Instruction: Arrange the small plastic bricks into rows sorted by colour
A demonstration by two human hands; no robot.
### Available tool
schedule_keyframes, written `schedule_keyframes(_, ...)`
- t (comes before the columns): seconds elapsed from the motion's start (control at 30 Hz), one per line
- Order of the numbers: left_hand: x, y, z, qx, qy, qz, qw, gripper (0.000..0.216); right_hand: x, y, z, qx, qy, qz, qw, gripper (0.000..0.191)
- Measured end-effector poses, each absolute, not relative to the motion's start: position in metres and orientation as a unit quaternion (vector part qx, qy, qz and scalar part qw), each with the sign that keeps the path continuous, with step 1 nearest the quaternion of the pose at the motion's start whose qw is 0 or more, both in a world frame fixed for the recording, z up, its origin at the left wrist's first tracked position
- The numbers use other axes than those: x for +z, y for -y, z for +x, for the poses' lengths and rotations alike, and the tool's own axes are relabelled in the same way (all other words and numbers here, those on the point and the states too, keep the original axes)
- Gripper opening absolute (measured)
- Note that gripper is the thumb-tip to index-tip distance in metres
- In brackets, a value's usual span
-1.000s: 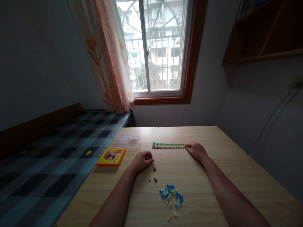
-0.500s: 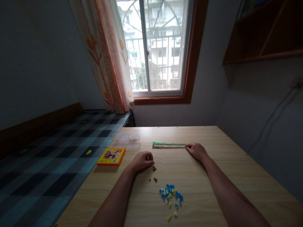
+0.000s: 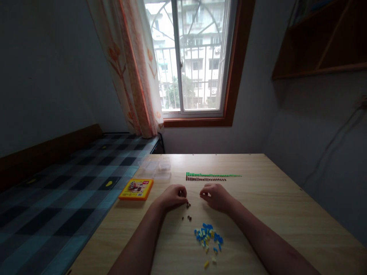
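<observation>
Head view, left fingers (image 3: 182, 199) curled beside brown bricks (image 3: 188, 205), right fingers (image 3: 207, 187) bent, both grips unclear

Daylight enters through a sliding window (image 3: 179, 76) set in a reddish-brown wooden frame (image 3: 240, 61); beyond the glass stand a metal security grille (image 3: 195, 45), a leafy tree (image 3: 173, 92) and a pale apartment building (image 3: 207, 67); a tulip-patterned curtain (image 3: 127, 68) hangs at its left; a bed (image 3: 94, 183) in black, grey and teal checks lies below the dim wall (image 3: 51, 76); a wooden wall shelf (image 3: 323, 46) occupies the upper right; a pale wood-grain counter (image 3: 263, 191) spans the foreground.
</observation>
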State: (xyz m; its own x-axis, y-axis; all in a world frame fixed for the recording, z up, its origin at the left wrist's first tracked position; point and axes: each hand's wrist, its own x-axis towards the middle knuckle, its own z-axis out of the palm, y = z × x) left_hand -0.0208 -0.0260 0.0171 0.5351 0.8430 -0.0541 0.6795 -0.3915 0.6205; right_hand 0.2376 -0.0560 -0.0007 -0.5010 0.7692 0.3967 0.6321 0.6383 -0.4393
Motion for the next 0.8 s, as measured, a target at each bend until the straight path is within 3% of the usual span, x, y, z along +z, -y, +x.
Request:
schedule_keyframes(0.27,0.019,0.026,-0.021,0.136,-0.466,0.825,0.289,0.020,0.007,0.078,0.209,0.133,0.894,-0.351,0.244,0.028)
schedule_keyframes(0.8,0.015,0.023,-0.016,0.171,-0.489,0.824,0.230,0.015,-0.003,0.058,0.228,0.165,0.881,-0.378,0.233,0.016)
